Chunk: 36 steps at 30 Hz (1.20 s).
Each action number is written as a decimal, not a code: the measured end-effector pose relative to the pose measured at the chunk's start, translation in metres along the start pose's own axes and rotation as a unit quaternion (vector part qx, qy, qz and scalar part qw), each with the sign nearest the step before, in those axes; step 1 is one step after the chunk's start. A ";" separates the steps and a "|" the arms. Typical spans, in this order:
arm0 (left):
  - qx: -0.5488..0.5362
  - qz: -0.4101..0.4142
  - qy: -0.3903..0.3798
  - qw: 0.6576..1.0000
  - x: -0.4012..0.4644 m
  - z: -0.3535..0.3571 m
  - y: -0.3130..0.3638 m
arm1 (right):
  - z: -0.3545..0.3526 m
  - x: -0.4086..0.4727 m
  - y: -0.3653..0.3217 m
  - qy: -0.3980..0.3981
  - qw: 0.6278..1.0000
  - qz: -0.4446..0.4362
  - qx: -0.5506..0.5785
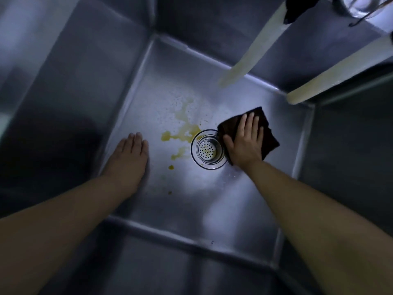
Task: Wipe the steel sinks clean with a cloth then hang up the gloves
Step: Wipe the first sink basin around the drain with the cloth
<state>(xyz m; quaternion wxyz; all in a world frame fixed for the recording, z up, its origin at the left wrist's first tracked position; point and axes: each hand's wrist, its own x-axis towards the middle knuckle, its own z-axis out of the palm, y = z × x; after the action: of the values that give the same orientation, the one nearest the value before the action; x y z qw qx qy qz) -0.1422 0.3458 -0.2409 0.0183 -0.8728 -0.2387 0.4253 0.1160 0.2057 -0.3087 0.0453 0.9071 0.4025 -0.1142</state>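
Beside the round perforated steel drain (209, 149), the flat-fingered right hand (244, 141) should press the dark brown cloth (269, 133) leftward over the yellow stains (182, 128); the left hand (127, 158) rests flat.

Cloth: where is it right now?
Head view: the dark cloth lies flat on the sink floor, right of the drain strainer, pressed under the right hand.

Sink (244, 209): grey-blue steel. Cloth (269, 133): dark brown, plain. Stains (187, 128): yellow, blotched, with fine speckles. Drain strainer (207, 149): silver, dotted with holes. Two pipes (261, 45): cream-white.
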 end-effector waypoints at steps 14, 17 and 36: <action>-0.004 0.032 0.018 0.999 0.007 0.012 -0.008 | -0.012 0.056 -0.040 -0.001 1.000 0.027 0.010; -0.027 0.032 0.020 0.999 0.006 0.013 -0.010 | -0.006 0.026 -0.058 -0.003 1.000 -0.018 0.015; -0.084 0.049 0.009 0.995 0.008 0.005 -0.015 | -0.026 0.112 -0.054 -0.007 1.000 0.020 -0.003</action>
<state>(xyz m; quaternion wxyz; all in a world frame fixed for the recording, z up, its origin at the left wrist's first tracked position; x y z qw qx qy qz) -0.1476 0.3614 -0.2468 -0.0733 -0.8858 -0.2305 0.3961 0.1531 0.3270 -0.3101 0.0532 0.9142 0.3840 -0.1179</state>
